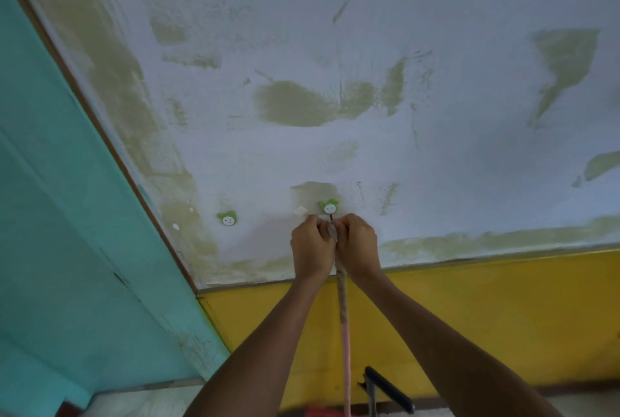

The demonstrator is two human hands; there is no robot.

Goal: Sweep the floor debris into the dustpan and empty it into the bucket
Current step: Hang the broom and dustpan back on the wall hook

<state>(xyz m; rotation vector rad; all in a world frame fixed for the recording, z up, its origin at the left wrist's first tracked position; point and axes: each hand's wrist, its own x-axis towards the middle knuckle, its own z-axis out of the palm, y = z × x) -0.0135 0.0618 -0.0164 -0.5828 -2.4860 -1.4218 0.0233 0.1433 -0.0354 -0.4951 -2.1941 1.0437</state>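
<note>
**op:** Hanging or unhooking, can't say which. Broom point(345, 332) runs straight up the middle of the view, pink handle, and its top end sits right under the green smiley hook point(329, 207) on the wall. Left hand point(310, 247) and right hand point(357, 245) are both bunched tight around that top end, knuckles touching, fingers curled in and pinching what I guess is a hanging loop. The loop itself is too small to make out.

**reply:** so where are you in the task? any dustpan or bucket?

**op:** No bucket in view, no debris either. I'm looking at the wall, not the floor. A black handle point(389, 389) sits low right of the broom, maybe the dustpan's, can't confirm. Something red at the bottom edge, unclear. My read: this is the broom-at-the-hook step, so either the very start or the put-away at the end.

**reply:** next move?

**op:** Whichever way it goes, it takes a small lift at the hook so the loop clears or seats on the prong, with one hand sliding down to steady the handle. A second hook point(228, 218) sits bare to the left, near the teal door point(67, 215). Yellow panel point(469, 316) below.
</note>
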